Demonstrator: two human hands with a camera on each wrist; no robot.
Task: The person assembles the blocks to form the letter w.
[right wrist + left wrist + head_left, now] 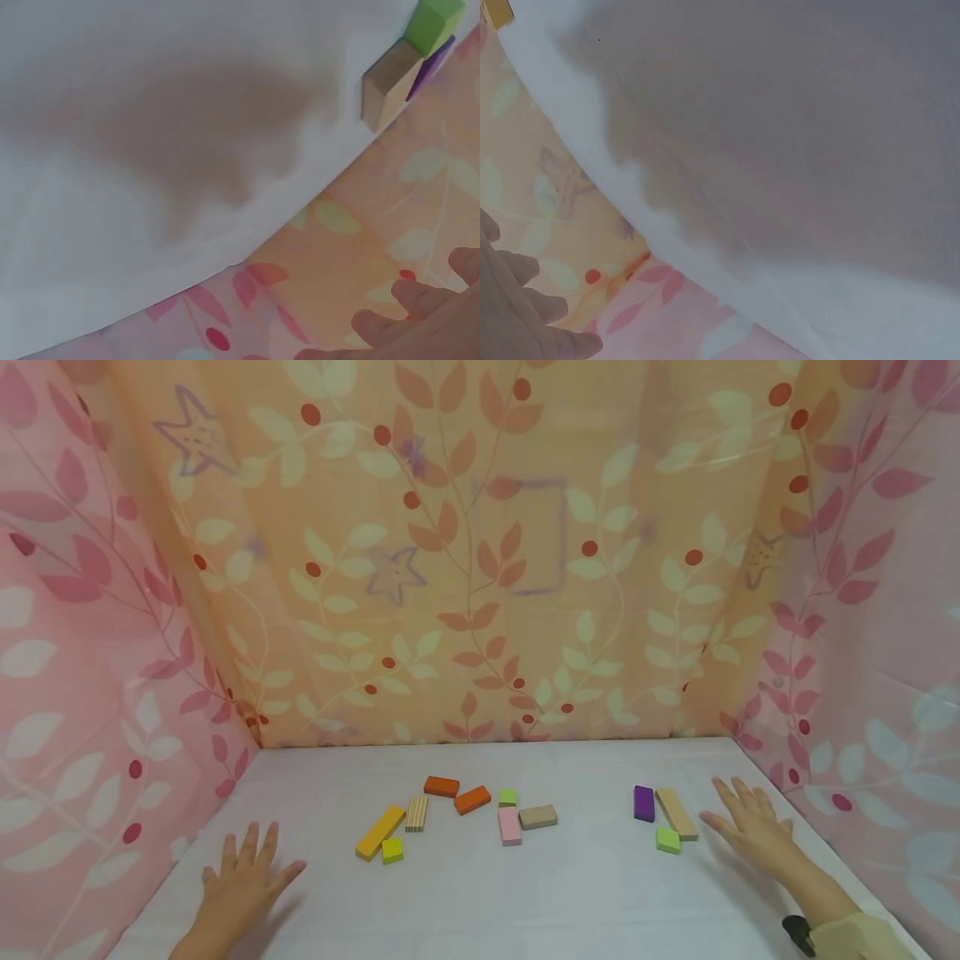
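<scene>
Fingers spread, my left hand hovers over the left side of the white table, nearest a long orange-yellow block and a small yellow block. My right hand, also spread and holding nothing, is at the right beside a long tan wooden block. Close to that block lie a purple block and a lime green block. In the right wrist view the tan block appears at the upper right. The left wrist view shows mostly the hand's shadow and fingers.
Mid-table lie a striped block, two orange blocks, a green block, a pink block and a short tan block. Patterned cloth hangs behind and on both sides of the white tabletop.
</scene>
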